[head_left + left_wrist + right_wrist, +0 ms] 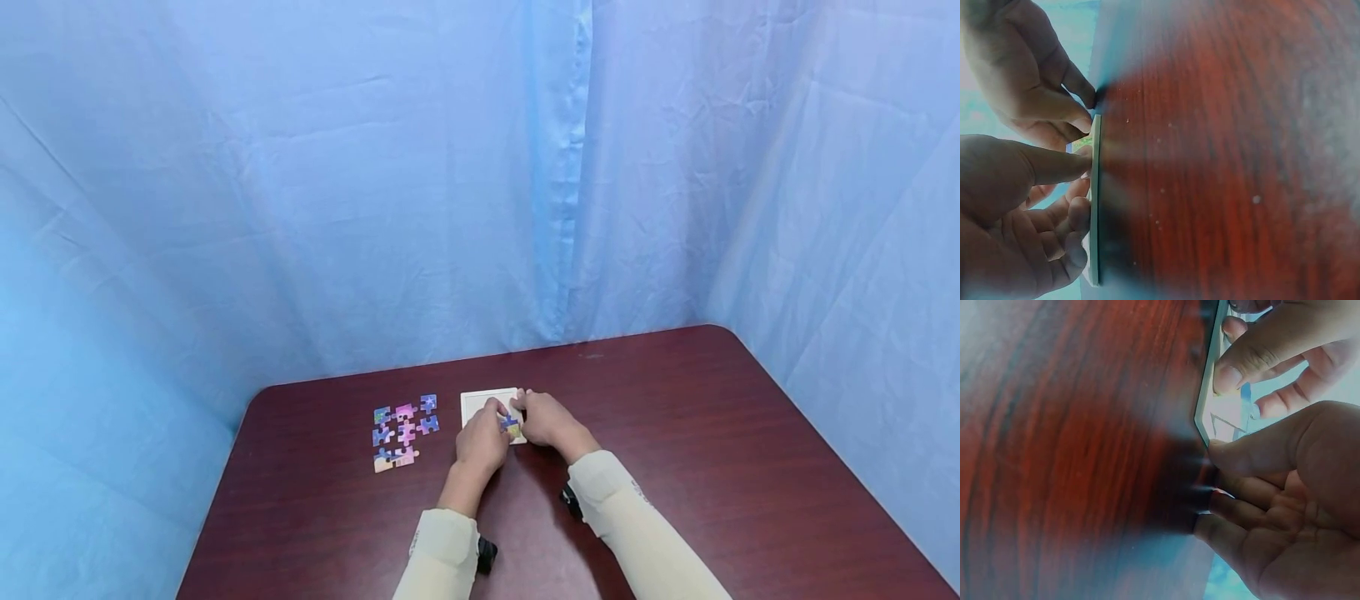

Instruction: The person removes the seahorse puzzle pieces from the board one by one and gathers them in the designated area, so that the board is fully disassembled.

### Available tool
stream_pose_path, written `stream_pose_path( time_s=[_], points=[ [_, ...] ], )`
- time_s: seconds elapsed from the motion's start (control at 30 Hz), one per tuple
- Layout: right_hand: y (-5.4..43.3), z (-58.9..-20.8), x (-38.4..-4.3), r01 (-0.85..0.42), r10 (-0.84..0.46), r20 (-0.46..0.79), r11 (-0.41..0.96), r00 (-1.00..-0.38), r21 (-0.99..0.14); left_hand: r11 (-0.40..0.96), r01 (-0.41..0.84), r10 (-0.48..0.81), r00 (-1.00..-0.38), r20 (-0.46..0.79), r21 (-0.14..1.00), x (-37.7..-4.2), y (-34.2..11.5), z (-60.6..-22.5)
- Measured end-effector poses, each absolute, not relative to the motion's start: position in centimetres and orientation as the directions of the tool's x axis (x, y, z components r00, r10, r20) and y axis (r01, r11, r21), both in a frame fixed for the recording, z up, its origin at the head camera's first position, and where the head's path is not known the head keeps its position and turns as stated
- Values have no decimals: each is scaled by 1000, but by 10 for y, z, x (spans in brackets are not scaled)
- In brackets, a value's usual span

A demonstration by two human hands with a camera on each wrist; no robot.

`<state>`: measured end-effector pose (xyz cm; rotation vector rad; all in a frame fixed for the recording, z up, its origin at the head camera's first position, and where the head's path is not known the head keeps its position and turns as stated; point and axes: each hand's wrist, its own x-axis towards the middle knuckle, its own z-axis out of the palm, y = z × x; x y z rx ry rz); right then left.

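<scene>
A small white puzzle tray (487,392) lies flat on the table. Blue and yellow jigsaw pieces (512,427) show at its right side, partly covered by fingers. Over the tray, my left hand (482,439) pinches a piece between thumb and fingers; that piece (1230,411) looks tilted in the right wrist view. My right hand (553,423) grips the tray's right edge, its thumb at the near corner and its fingers farther along. In the left wrist view, the left hand (1022,212) is close beside the right hand (1032,81), above the tray's thin edge (1096,206).
Several loose jigsaw pieces (406,432), pink, purple and blue, lie on the table left of the tray. The dark red-brown table (675,400) has rounded far corners. Light blue curtains (375,208) hang behind it and on both sides.
</scene>
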<state>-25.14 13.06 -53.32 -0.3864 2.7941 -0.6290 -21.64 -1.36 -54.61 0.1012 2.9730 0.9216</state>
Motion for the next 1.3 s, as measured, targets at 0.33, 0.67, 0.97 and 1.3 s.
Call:
stream_pose_path(
  time_s=[0.33,0.67,0.97,1.3],
  points=[
    [130,-535,-253,-182,-304,-207,869,-930,-459,825,30,21,-1000,22,564,-217,-21,-543],
    [133,-532,-252,-163,-299,-239,872,-924,-461,744,44,-5,-997,72,667,-217,-31,-531],
    [133,-532,-252,-176,-307,-226,870,-924,-460,700,31,-24,-997,67,713,-212,-47,-525],
    [131,-536,-252,-161,-303,-245,869,-921,-469,703,-51,-61,-998,-12,710,-199,-83,-519]
  ],
)
